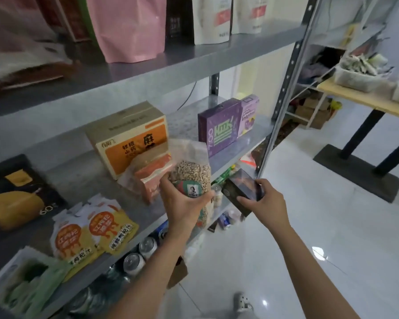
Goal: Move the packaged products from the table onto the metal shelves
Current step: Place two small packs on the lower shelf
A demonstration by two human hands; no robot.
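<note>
Clear grain bag (190, 172) upright by shelf (83, 178) edge; dark box (236, 187) beside

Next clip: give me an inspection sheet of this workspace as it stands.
Surface: grey metal middle shelf, partly stocked.
Job's things: clear bag of grain and small dark box, both in hand, in front of the shelf.
Clutter: orange-and-beige carton, purple box and orange-yellow pouches on the shelf; cans below.
Grippers: left hand grips the bag; right hand holds the box.
Cables: one dark cable behind the shelf.
Surroundings: wooden table on black legs; glossy white floor.
</note>
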